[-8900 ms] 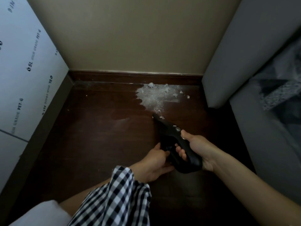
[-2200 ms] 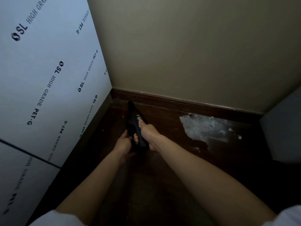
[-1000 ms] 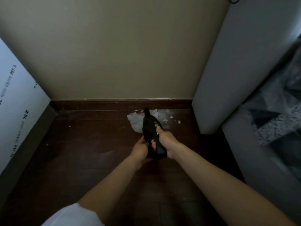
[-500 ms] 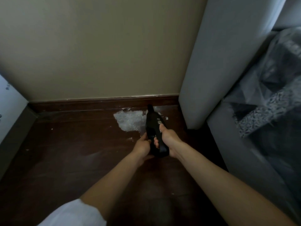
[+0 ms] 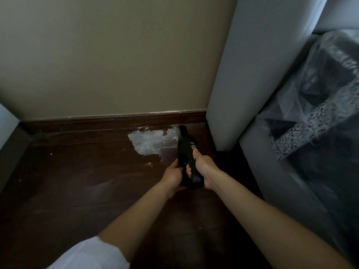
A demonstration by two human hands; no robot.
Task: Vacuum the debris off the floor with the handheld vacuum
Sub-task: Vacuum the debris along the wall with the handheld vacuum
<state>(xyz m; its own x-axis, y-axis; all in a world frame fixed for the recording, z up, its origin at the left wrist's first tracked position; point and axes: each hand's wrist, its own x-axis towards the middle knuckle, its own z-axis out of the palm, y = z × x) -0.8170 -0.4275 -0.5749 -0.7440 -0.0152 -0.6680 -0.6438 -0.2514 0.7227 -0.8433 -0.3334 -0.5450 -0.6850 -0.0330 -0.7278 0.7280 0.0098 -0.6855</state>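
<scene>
Vacuum nozzle shifted right across debris, right hand gripping, left hand seemingly curled alongside.

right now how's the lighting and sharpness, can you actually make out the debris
Head view: dim and soft, with wide-angle bending at the edges; the white debris stands out on the dark floor, but the black handheld vacuum blends into it, and its nozzle tip is hard to trace.

We are in a corner of a home, a lived-in room: a dark wooden floor meets a plain beige wall along a dark wooden skirting board. Right of our grip stands a pale upholstered sofa, its seat piled with soft things under clear plastic sheeting.
</scene>
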